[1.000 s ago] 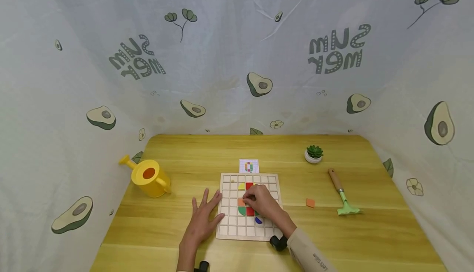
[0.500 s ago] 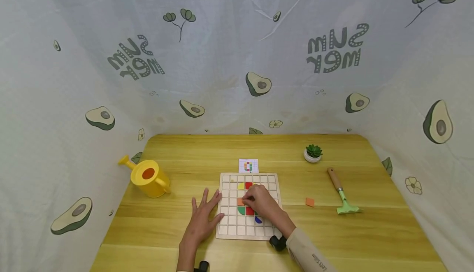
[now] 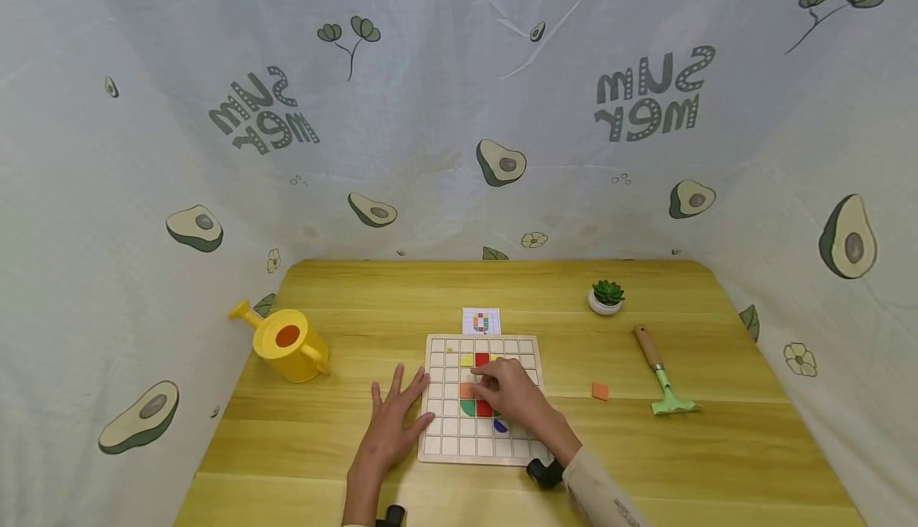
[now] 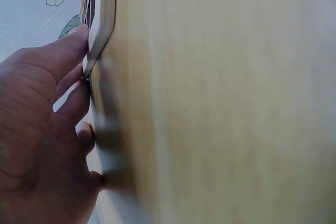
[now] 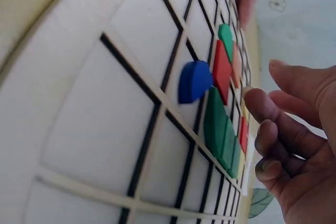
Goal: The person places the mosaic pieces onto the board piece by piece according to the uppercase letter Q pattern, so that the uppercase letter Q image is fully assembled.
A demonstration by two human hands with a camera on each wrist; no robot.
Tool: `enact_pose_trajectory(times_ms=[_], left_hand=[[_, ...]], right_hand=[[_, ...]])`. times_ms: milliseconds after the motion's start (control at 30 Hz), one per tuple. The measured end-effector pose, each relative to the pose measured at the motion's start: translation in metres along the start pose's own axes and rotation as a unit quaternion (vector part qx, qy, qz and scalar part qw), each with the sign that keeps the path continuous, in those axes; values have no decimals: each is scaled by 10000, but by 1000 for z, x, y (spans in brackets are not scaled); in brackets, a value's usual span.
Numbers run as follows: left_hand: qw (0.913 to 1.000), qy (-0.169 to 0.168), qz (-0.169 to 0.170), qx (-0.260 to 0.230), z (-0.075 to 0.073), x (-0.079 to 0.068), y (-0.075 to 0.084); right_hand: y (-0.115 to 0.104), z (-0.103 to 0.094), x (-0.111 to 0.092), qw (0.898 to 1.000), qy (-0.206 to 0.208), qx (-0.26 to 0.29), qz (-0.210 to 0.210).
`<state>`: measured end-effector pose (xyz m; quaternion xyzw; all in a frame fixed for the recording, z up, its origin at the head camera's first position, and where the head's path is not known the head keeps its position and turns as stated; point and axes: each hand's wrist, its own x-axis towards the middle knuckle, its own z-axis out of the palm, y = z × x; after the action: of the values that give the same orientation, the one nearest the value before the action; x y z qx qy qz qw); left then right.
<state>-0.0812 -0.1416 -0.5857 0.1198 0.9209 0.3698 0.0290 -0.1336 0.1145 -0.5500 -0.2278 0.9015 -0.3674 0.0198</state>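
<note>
A wooden grid board (image 3: 448, 449) lies before me. My left hand (image 3: 390, 427) is spread at its left side; in the left wrist view the thumb touches the board's edge. Over the grid, my right hand (image 3: 516, 391) has thumb and index finger apart, with nothing visible between them. Near these fingertips are an orange tile (image 3: 466, 391), a yellow piece (image 3: 467, 360) and a red tile (image 3: 482, 359). Below lie a green quarter-round piece (image 3: 468, 408), another red tile (image 3: 484, 409) and a blue rounded piece (image 5: 194, 82), tilted across grid lines. The hand hides some cells.
A pattern card (image 3: 481, 320) lies behind the board. To the right are a loose orange tile (image 3: 600, 391), a small green garden tool (image 3: 667, 395) with a wooden handle and a potted succulent (image 3: 607, 297). A yellow watering can (image 3: 290, 344) stands at the left.
My right thumb and index finger have parted, and the index finger has moved up and away from the orange tile. My left hand has stayed in place.
</note>
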Motion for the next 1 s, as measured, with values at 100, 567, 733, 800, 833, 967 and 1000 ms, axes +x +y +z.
enact_pose_trajectory(times_ms=[100,567,733,800,833,967,1000], left_hand=[[10000,-10,-15,-26,0,0,-1],[10000,3,-17,-78,0,-1,-1],[9999,-10,-3,-113,1,0,0],[9999,-16,-17,-117,1,0,0],[9999,-24,-28,-120,1,0,0],[9999,-29,-46,-108,0,0,0],[9999,-22,-39,-107,0,0,0]], right_hand=[[0,-8,-5,9999,33,121,-22],[23,-64,-33,9979,462,-359,277],[36,-84,-48,9933,700,-729,564],[44,-89,-54,9916,790,-841,579],[48,-91,-57,9909,826,-897,572],[62,-98,-67,9868,893,-1162,688],[65,-99,-69,9859,890,-1212,732]])
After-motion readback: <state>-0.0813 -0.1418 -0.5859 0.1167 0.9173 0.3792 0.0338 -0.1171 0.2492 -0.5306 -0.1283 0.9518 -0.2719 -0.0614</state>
